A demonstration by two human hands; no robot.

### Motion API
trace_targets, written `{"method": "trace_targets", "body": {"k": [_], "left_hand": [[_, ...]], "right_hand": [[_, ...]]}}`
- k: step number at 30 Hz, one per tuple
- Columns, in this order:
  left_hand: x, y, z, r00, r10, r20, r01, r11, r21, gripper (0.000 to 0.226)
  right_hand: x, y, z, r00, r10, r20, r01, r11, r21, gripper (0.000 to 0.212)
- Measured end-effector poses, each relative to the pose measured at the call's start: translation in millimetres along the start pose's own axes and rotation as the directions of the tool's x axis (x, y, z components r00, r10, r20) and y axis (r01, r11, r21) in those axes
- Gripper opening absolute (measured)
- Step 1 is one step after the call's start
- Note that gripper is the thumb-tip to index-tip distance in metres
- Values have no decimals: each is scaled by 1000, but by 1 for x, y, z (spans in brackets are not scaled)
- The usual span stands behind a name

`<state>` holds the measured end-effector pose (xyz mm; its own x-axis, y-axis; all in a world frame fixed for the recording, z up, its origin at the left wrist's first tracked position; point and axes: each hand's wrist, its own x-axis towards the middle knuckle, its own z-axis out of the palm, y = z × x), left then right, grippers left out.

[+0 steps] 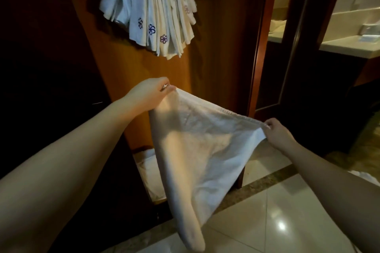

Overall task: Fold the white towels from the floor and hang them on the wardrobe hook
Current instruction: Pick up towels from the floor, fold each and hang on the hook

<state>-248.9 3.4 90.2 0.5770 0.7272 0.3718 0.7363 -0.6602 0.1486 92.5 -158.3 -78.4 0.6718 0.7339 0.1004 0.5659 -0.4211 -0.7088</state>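
A white towel (202, 146) hangs in the air in front of me, stretched by its top edge between both hands. My left hand (151, 92) pinches its upper left corner, my right hand (280, 135) pinches its right corner, lower down. The towel's left side sags in a long fold toward the floor. High on the wooden wardrobe panel (222, 51), several folded white towels with purple flower logos (153, 12) hang in a fanned bundle; the hook itself is hidden by them.
More white cloth (147, 165) lies on the floor at the foot of the panel, behind the held towel. Another white piece (368, 176) shows at the right edge. Glossy floor tiles (277, 222) lie below. A doorway at right opens to a bathroom counter (349, 45).
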Motion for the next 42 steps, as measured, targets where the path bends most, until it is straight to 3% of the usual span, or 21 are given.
{"method": "trace_targets", "body": {"k": [3, 8, 14, 18, 21, 28, 34, 37, 42], "left_hand": [[-1, -19, -2, 994, -62, 89, 62, 998, -2, 25], [-13, -56, -1, 900, -175, 399, 294, 919, -261, 17], [-39, -85, 11, 886, -263, 382, 441, 734, -517, 24], [-60, -82, 15, 861, -333, 384, 503, 448, -740, 22], [-71, -67, 22, 873, -345, 345, 430, 208, -879, 11], [-87, -10, 31, 847, -444, 292, 304, -47, -952, 16], [-105, 33, 38, 840, -453, 298, 313, -45, -949, 31], [-113, 45, 34, 867, -391, 310, 357, 54, -932, 37], [-122, 48, 19, 939, -118, 324, 343, 242, -907, 30]], "right_hand": [[5, -9, -12, 998, -10, -56, 13, 999, 44, 12], [17, -20, -34, 998, -39, -53, 44, 994, 97, 18], [22, -36, -38, 1000, -9, 21, 2, 953, 302, 30], [15, -54, -46, 991, -1, 131, -52, 917, 396, 38], [1, -72, -51, 962, -55, 269, -72, 893, 444, 37], [-50, -113, -48, 849, -255, 462, -52, 831, 554, 35], [-95, -148, -30, 728, -443, 524, 5, 767, 641, 24], [-108, -161, -26, 650, -522, 553, 164, 806, 568, 22], [-121, -175, -17, 696, -601, 393, 459, 793, 401, 7]]}}
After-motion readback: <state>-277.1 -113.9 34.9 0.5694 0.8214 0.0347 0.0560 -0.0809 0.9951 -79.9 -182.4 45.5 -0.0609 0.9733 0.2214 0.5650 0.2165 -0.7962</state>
